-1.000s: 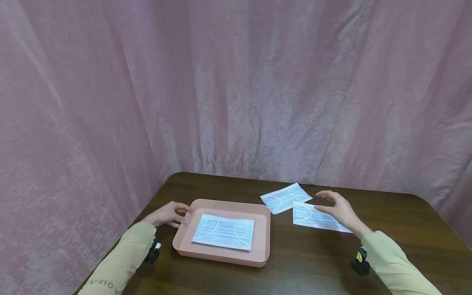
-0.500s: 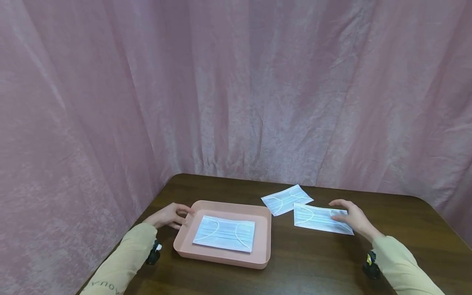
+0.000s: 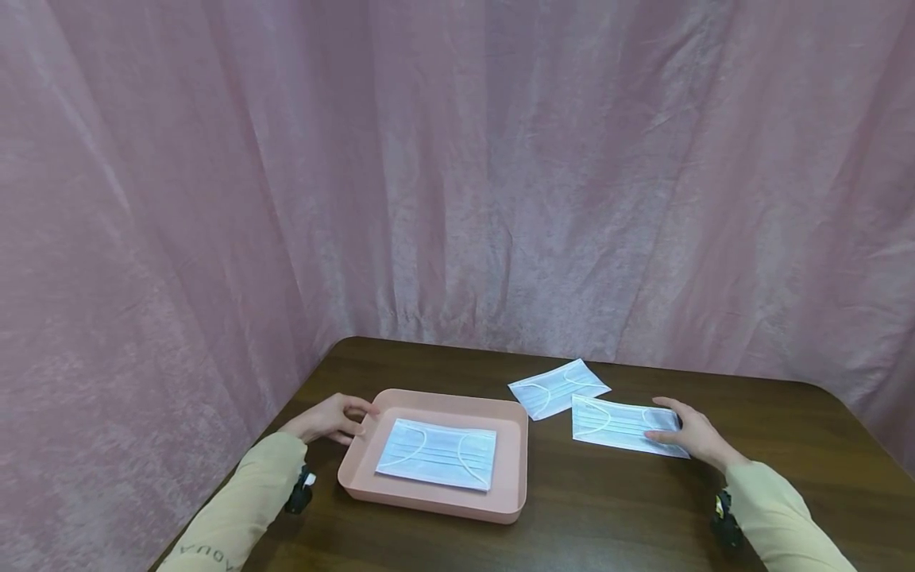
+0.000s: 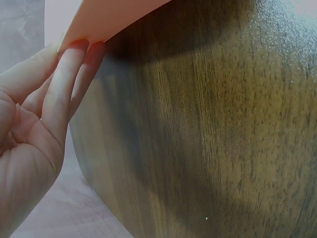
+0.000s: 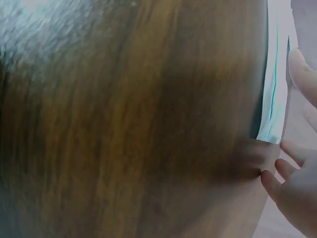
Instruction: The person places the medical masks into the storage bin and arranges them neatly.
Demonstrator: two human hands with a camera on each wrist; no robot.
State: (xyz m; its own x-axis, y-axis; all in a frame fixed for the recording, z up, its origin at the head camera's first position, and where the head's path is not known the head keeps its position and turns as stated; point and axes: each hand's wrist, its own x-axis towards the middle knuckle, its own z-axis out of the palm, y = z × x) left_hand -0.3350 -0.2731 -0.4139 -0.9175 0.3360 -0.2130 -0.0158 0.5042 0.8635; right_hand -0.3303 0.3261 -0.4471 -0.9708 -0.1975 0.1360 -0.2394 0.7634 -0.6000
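In the head view, my left hand [image 3: 332,418] holds the left side of a pink tray [image 3: 511,496], near its far left corner. The left wrist view shows fingers [image 4: 63,82] against the outer face of the tray wall [image 4: 119,17]. A pleated face mask [image 3: 436,454] with white ear loops lies flat inside. To the right, my right hand [image 3: 693,435] is at the right end of a second mask [image 3: 615,425], thumb over it and fingers spread apart at its far edge. That mask's end [image 5: 273,99] shows beside the thumb in the right wrist view.
A third mask [image 3: 559,388] lies behind and left of the second one, their corners meeting. Everything rests on a dark wooden table [image 3: 593,508] with rounded far corners. A pink curtain [image 3: 457,175] hangs behind and along the left.
My right hand has moved right along the second mask to its right end and come lower. The left hand stays at the tray, and the masks keep their places.
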